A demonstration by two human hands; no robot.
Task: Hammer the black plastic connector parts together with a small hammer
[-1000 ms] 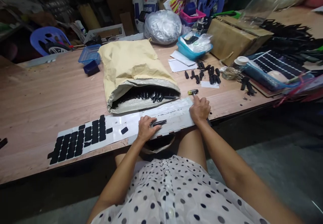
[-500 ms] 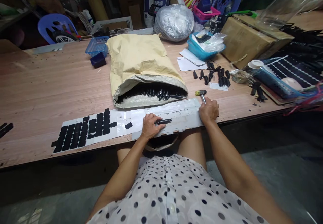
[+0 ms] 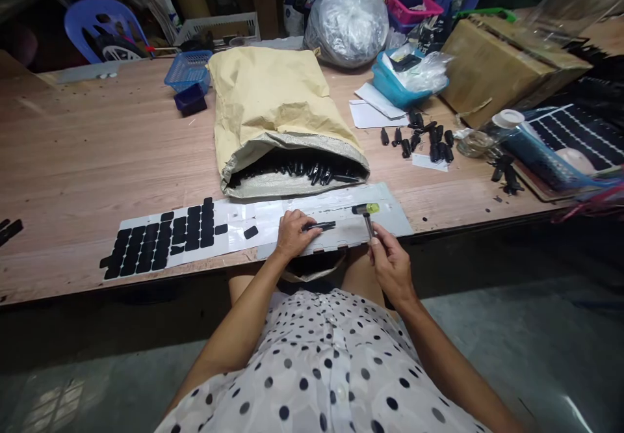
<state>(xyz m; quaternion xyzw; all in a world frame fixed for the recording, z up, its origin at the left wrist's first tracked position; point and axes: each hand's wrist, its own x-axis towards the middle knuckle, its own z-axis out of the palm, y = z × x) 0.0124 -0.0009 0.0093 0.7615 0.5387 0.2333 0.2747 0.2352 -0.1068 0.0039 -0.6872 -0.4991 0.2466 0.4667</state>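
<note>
My left hand [image 3: 294, 233] is closed on one end of a slim black part [image 3: 324, 225], which lies low over the grey-white board [image 3: 390, 218] at the table's front edge. In my right hand [image 3: 392, 264] is a small hammer [image 3: 365, 209] with a black and yellow head, gripped by its metal handle. The hammer head is raised just right of the black part, apart from it. Behind both hands lies a tan sack [image 3: 277, 95], its mouth facing me, with many black parts [image 3: 316, 171] inside.
Black rounded pads [image 3: 146, 248] lie on a white sheet to the left. Several black pieces [image 3: 433, 140] are scattered right of the sack. A blue basket [image 3: 188, 70], a turquoise basket [image 3: 400, 88], a cardboard box [image 3: 497, 72] and a clear plastic bag [image 3: 346, 26] stand farther back.
My right hand has lifted the hammer from the table on the right and brought it left over the board. My left hand keeps hold of the black part. The view has shifted slightly.
</note>
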